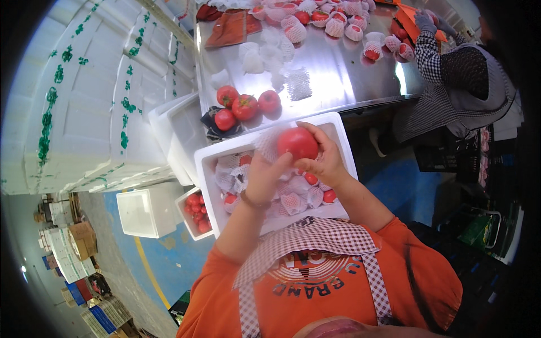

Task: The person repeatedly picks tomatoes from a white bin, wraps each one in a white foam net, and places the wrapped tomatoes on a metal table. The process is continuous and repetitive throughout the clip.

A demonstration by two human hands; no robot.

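A large red tomato (297, 143) sits in my right hand (331, 162), its fingers curled around the far side. My left hand (267, 175) is blurred and holds a white foam net sleeve (268, 143) against the tomato's left side. The left thumb reaches to the tomato's lower edge. Below both hands stands a white foam box (204, 186), holding several net-wrapped tomatoes (292, 203). Beyond its far rim, several bare tomatoes (245, 107) rest on the metal table (329, 80), some beside a dark cloth (214, 126).
Loose foam nets (298, 82) and wrapped tomatoes (334, 26) lie on the table. A co-worker (469, 72) stands at the right end by an orange crate (408, 19). Stacked white foam boxes (97, 97) rise at the left. A smaller box of tomatoes (179, 203) is low left.
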